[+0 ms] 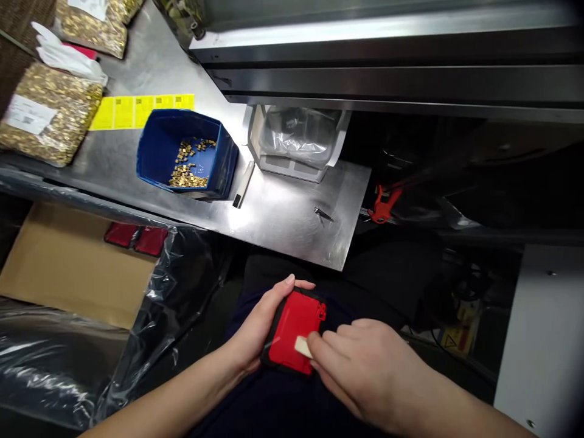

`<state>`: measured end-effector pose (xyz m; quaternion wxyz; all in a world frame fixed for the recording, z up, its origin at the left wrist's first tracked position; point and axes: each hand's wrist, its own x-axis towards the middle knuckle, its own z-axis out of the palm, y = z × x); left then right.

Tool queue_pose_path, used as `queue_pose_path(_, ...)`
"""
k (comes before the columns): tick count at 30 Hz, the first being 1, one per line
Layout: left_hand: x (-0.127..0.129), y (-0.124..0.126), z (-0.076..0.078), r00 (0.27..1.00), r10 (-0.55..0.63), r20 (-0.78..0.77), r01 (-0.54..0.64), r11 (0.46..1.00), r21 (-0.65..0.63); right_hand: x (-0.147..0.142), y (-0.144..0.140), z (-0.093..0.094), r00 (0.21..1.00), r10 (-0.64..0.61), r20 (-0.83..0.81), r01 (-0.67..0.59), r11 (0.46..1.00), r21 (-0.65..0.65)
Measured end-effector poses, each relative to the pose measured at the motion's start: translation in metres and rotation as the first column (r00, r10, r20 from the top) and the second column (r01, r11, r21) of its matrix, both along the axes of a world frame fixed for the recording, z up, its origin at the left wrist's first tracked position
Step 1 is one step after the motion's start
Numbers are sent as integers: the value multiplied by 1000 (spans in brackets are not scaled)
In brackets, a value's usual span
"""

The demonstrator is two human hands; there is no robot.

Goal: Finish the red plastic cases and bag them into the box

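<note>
head view: i see the left hand [260, 325] cupping a small red plastic part [295, 331] over the lap, fingers closed around its far and left edges. the right hand [365, 365] comes in from four o'clock, fingers pinched on a small pale tab [303, 346] pressed against the part's near edge. i judge the part light, stiff and smooth, a bit slippery; best held by its black-rimmed edges, as the left hand does. at eleven o'clock, on the steel tabletop [283, 219], sits a blue bin [159, 146] of small brass pieces [187, 173].
</note>
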<state>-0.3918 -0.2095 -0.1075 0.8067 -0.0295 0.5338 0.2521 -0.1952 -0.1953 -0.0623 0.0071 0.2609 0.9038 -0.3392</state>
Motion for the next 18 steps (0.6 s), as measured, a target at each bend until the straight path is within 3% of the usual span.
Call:
queue_pose_path(4,5,-3,-2,1000,-18,-12,17,994,-106,-4,-4,-12,995,-81,50,77,994,79)
queue_pose_path(7,4,-5,-2,1000,1,-6,-2,986,-166,1,-4,-16,990,-116,79,115,993,22)
queue_pose_path(11,2,-8,-1,998,-24,-59,18,995,-93,3,-6,-14,997,-64,37,65,997,-39)
queue_pose_path(14,1,-11,-3,999,-29,-44,24,993,-114,2,-6,-14,990,-110,89,117,991,-70)
queue_pose_path(18,0,-12,-5,998,-40,-51,37,997,-75,3,-6,-11,990,-72,117,89,985,-145)
